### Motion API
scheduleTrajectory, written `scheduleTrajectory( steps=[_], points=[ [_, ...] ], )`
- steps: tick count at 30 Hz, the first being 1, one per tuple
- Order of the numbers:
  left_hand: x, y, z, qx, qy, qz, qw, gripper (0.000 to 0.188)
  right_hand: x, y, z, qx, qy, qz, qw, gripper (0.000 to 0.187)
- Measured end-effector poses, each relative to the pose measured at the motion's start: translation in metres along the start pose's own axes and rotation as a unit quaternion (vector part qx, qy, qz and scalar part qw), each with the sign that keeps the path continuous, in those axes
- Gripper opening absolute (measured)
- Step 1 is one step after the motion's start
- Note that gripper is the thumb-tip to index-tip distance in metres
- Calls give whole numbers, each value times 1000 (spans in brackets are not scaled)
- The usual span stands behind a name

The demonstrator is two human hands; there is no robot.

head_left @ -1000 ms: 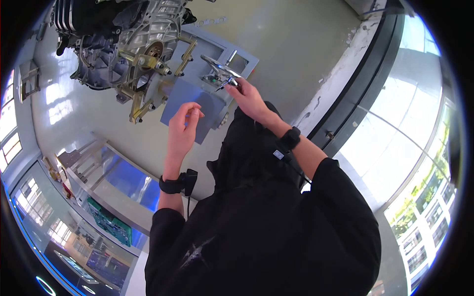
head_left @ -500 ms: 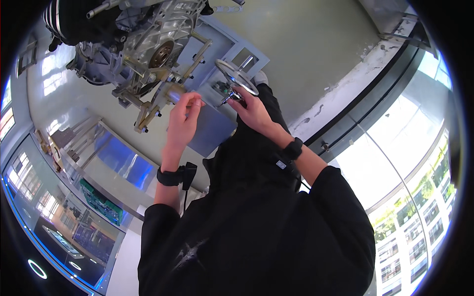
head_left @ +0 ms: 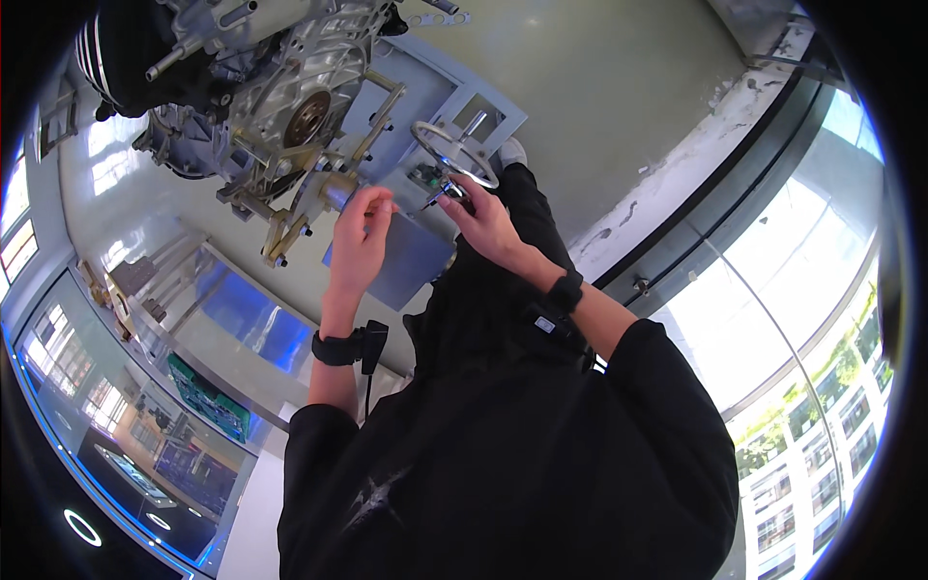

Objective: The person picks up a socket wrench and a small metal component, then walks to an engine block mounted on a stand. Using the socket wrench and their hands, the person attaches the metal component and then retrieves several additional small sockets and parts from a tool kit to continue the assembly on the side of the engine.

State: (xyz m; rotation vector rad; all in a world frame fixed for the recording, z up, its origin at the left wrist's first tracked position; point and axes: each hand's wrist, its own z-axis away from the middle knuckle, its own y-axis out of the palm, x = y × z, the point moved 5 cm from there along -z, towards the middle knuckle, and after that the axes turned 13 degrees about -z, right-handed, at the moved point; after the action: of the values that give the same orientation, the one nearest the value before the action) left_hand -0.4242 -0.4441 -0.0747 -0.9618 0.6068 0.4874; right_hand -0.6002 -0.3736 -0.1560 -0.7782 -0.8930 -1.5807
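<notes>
My right hand (head_left: 486, 227) is closed around a small chrome tool with a dark part (head_left: 454, 191); its thin tip points left, and its exact kind cannot be made out. Just beyond that hand is a spoked metal handwheel (head_left: 443, 155) on a stand. My left hand (head_left: 360, 237) is raised to the left, its fingers curled in and the thumb pressed against them. Whatever they may pinch is too small or hidden to name. A gap separates the two hands. Beyond the left hand, a metal engine or gearbox assembly (head_left: 290, 92) hangs on a bracket frame (head_left: 300, 208) with bolts.
Below the handwheel lies a blue-grey stand base (head_left: 391, 266). To the left is a cabinet with a shiny blue panel (head_left: 253, 319) and a green circuit board (head_left: 208, 396). A low white ledge (head_left: 619, 213) and large windows (head_left: 773, 300) run along the right.
My right hand has shifted slightly left with the chrome tool, whose thin tip has turned a little. My left hand keeps its curled shape. The whole view has moved slightly.
</notes>
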Motion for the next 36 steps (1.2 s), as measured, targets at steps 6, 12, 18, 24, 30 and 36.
scheduleTrajectory(
  steps=[6,12,18,24,30,36],
  points=[
    [-1,2,-3,4,9,-42,999,15,0,6,-4,41,2,13,999,44],
    [-2,3,-3,1,6,-44,999,15,-1,5,-4,20,-13,-9,1000,44],
    [1,4,-3,27,-13,-65,997,16,-1,3,-7,20,-26,-11,999,44],
    [1,5,-7,27,1,-72,997,16,2,3,-8,41,-34,29,998,42],
    [-15,7,-16,43,41,-151,987,15,20,3,-17,69,-62,117,989,33],
    [-34,11,-24,76,69,-182,978,20,23,4,-5,73,-63,126,987,33]
  ],
)
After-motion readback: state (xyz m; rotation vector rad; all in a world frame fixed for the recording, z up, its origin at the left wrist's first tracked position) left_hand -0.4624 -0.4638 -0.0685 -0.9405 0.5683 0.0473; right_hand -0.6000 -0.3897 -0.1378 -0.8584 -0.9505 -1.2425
